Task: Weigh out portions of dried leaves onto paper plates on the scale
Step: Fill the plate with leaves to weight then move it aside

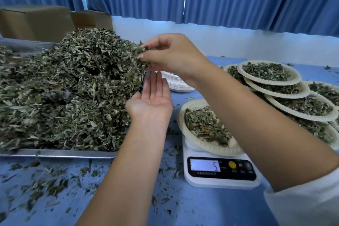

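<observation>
A big heap of dried leaves (pixel 73 86) fills a metal tray (pixel 58 153) on the left. My right hand (pixel 172 55) pinches a clump of dried leaves (pixel 141 57) at the heap's right side, above the table. My left hand (pixel 152 97) lies palm up with straight fingers just below it, holding nothing. A paper plate (pixel 201 141) with some leaves sits on the white scale (pixel 220 170), partly hidden by my right forearm. The display shows a 5.
Several filled paper plates (pixel 269 71) overlap in stacks at the right. A stack of unused plates (pixel 178 82) sits behind my hands. Loose leaf bits litter the blue table (pixel 110 198). Cardboard boxes (pixel 36 22) stand at the back left.
</observation>
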`<state>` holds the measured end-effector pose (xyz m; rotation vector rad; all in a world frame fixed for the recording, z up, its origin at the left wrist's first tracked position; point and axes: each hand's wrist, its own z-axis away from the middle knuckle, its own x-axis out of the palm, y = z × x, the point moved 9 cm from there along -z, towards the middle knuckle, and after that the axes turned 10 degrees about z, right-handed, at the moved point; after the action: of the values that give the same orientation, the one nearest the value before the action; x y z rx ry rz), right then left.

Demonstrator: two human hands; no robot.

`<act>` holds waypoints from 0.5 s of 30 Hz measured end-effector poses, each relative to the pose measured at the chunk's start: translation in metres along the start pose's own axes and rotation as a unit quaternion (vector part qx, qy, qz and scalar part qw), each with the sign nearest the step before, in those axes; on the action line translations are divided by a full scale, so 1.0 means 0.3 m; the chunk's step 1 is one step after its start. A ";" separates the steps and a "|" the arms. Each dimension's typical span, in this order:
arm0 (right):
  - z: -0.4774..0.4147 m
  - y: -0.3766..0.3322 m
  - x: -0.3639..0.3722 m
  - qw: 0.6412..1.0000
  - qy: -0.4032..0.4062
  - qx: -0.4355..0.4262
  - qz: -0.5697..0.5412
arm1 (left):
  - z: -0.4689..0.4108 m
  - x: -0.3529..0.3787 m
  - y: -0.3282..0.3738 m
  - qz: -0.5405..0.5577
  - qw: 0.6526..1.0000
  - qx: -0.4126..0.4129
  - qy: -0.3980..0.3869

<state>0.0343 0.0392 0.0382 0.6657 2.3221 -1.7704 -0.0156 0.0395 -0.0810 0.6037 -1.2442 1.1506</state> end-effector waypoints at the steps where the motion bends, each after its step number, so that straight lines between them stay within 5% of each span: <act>1: 0.014 0.003 -0.035 1.000 0.004 0.001 0.000 | 0.006 0.004 -0.013 -0.003 1.000 -0.011 -0.004; 15: 0.194 0.181 -0.307 0.997 -0.004 0.071 0.011 | 0.041 -0.035 -0.096 -0.119 0.993 -0.009 -0.006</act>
<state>0.1312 -0.0281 0.0078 0.7008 2.1908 -1.9379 0.0064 0.0150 -0.0812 0.7251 -1.1577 0.9376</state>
